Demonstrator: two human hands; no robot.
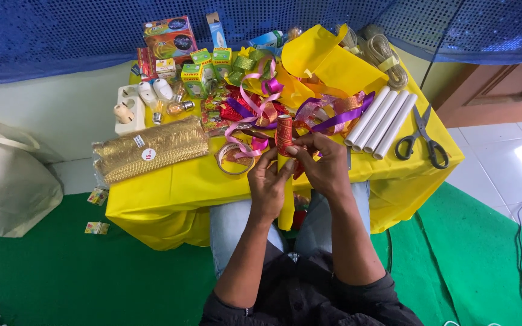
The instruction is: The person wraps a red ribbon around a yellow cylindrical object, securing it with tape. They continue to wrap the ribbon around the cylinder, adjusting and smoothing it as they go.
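A yellow paper roll stands upright between my hands, its top wrapped in red patterned ribbon. My left hand grips the roll from the left, fingers curled around it. My right hand pinches the ribbon-wrapped top from the right. Both hands hover at the near edge of a small table covered in yellow cloth. A tangle of pink, purple and orange ribbons lies just beyond the hands.
Three white rolls and black scissors lie right. A gold trim bundle and a tape ring lie left. Light bulbs, small boxes, yellow paper, cord sit behind. A white bag rests on green floor.
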